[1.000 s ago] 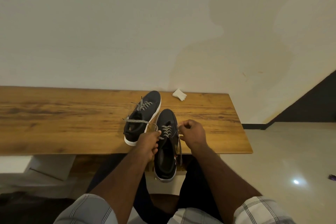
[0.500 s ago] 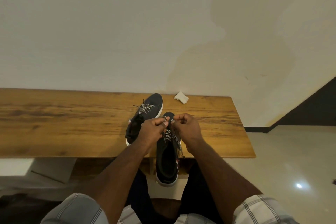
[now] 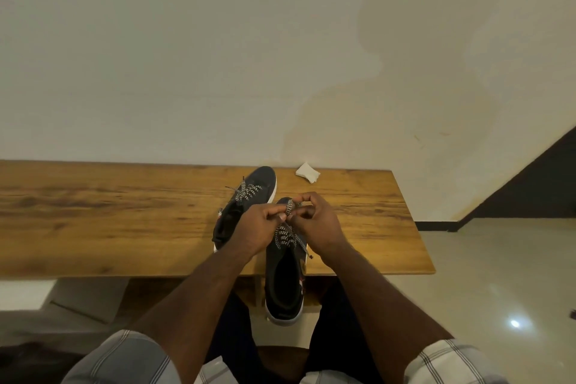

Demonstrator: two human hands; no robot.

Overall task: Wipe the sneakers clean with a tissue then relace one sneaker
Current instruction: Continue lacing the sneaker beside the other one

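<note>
Both hands — left hand (image 3: pixel 255 227), right hand (image 3: pixel 314 221) — pinch the near sneaker's (image 3: pixel 285 277) lace (image 3: pixel 290 207), each grip closed; tissue (image 3: pixel 308 172) lies on the worktop (image 3: pixel 124 212).

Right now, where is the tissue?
In the head view, the folded white tissue lies at the wooden table's far edge by the wall, just right of the far sneaker's toe.

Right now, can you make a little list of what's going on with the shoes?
near sneaker: heel hangs off the table edge
lace: pinched by both hands above the near sneaker
left hand: fingers on lace
right hand: fingers on lace
far sneaker: on table, laced
tissue: by the wall, untouched
</note>
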